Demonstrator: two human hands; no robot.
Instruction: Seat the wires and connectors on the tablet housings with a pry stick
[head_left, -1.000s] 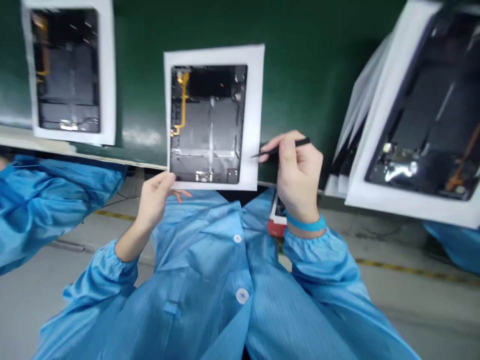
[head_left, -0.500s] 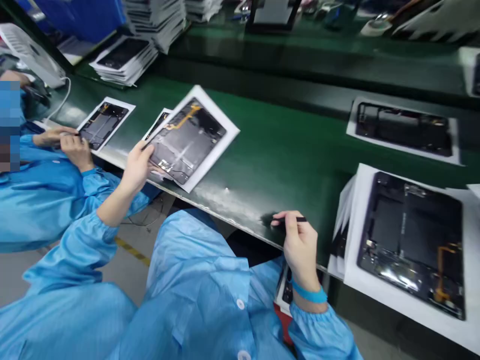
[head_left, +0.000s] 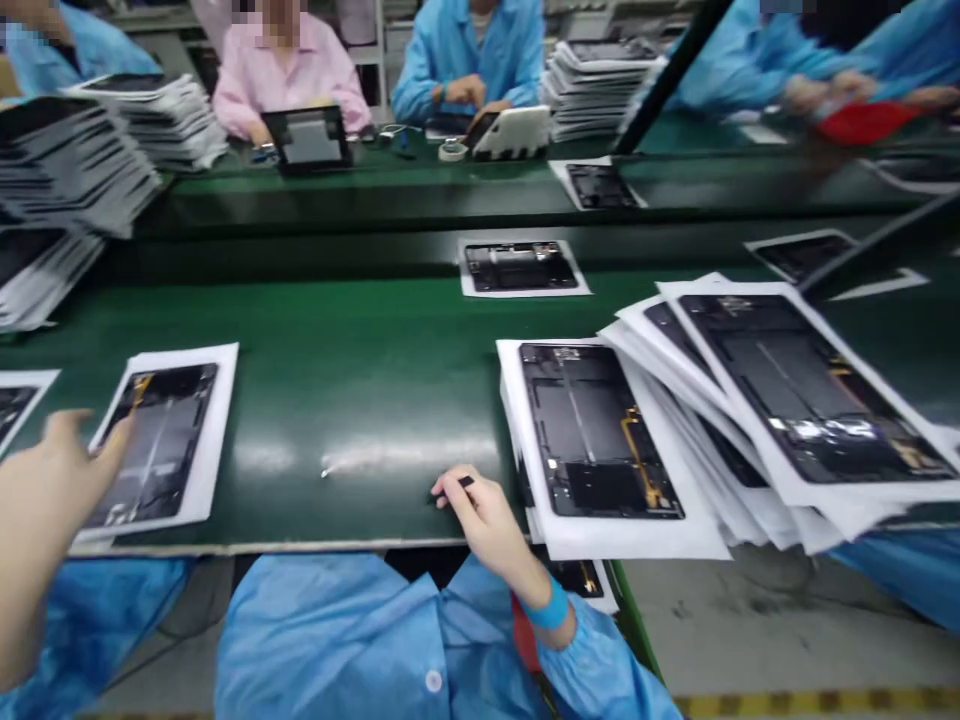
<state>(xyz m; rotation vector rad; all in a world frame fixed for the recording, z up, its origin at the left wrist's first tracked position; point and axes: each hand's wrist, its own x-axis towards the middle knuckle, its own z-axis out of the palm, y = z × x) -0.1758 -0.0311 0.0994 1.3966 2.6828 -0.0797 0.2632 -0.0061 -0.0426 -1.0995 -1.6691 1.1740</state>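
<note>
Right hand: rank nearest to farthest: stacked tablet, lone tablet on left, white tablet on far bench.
1. Stacked tablet, just right of the right hand.
2. Lone tablet, off to the left.
3. White tablet, far side, straight ahead.

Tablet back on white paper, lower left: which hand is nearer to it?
Left. The left hand reaches over the left edge of the tablet back; the right hand, pinching a black tool, lies farther right across the green belt.

We show a green assembly belt bearing a tablet casing on paper and, rightward, a fanned stack.
</note>
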